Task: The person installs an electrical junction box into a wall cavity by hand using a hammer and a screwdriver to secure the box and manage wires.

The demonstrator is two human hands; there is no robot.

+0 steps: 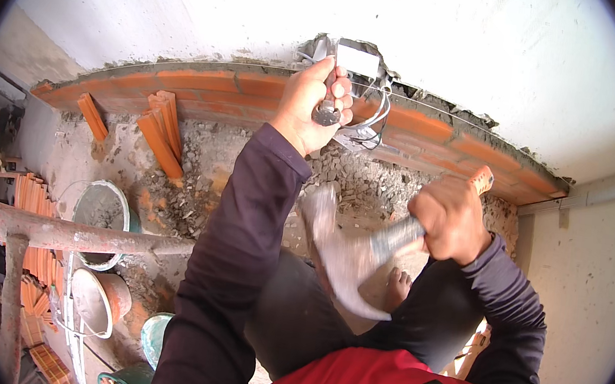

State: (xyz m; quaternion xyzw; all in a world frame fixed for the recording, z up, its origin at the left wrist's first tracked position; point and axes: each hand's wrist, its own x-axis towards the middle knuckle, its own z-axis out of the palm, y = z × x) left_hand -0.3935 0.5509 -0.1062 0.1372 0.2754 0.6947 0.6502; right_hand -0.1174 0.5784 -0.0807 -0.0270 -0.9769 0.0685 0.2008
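Observation:
My left hand (307,106) is wrapped round a metal chisel (325,114), its battered striking end toward me and its tip at the broken edge of the wall. Right beside the tip sits a white box (357,61) in a rough hole in the plaster, with grey cables (383,111) hanging out below. My right hand (451,216) grips the handle of a claw hammer (341,259). The hammer's head is smeared by motion and hangs over my knees, apart from the chisel.
A low course of orange bricks (419,125) runs along the white wall (473,44). Rubble (379,188) and loose bricks (162,135) lie before it. Left are a mortar bucket (127,210), another bucket (120,296), stacked bricks (41,198) and a rusty pipe frame (78,234).

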